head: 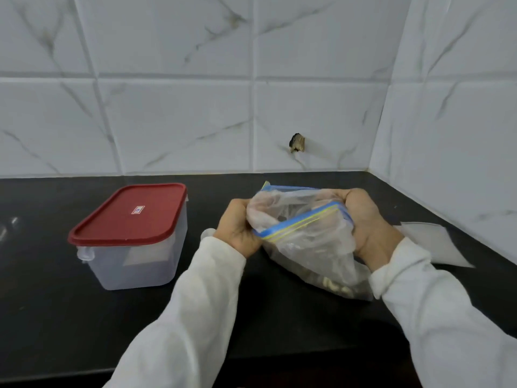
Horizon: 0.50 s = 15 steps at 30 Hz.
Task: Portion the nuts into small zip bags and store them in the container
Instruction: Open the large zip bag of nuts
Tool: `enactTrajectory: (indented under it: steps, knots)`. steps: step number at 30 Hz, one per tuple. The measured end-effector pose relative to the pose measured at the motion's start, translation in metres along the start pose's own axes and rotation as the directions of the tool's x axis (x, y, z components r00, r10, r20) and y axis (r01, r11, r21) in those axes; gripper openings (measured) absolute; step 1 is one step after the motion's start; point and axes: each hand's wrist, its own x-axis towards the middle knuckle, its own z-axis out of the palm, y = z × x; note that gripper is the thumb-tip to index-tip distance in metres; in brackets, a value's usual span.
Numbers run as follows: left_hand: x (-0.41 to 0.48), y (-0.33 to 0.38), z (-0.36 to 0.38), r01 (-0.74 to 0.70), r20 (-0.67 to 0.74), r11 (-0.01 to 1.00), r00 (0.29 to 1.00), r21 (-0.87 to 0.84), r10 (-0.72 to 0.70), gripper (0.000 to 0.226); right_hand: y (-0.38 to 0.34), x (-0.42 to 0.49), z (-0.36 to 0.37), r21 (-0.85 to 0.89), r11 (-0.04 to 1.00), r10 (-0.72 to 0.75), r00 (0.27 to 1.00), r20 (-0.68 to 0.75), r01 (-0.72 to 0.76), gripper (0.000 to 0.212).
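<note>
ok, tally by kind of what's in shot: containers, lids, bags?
Container: 1
Red lid: 1
Zip bag with nuts: 1
Flat clear bag: 1, possibly a stack, cannot tell
Total: 4

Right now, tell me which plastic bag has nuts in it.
The blue-zipped bag held between left hand and right hand; pale nuts show at its bottom. The other bag lies flat on the counter, unheld.
</note>
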Motion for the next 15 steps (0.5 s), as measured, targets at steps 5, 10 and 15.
enactTrajectory:
  steps: [5, 10, 15]
  knots:
    - [0.001, 0.0, -0.009, -0.278, -0.112, 0.796, 0.912, 0.537, 0.394, 0.025, 0.003, 0.004, -0.01, -0.472, 0.881, -0.069, 0.994, -0.085, 0.02, 0.021]
    - [-0.002, 0.01, -0.005, -0.122, 0.331, -0.368, 0.742, 0.922, 0.583, 0.027, 0.001, -0.02, -0.005, -0.921, 0.272, -0.485, 0.866, 0.119, 0.279, 0.077]
    - [-0.002, 0.002, 0.001, -0.093, 0.294, -0.297, 0.585, 0.95, 0.756, 0.039, 0.013, -0.046, -0.01, -0.954, -0.298, -0.353, 0.926, 0.134, 0.024, 0.055]
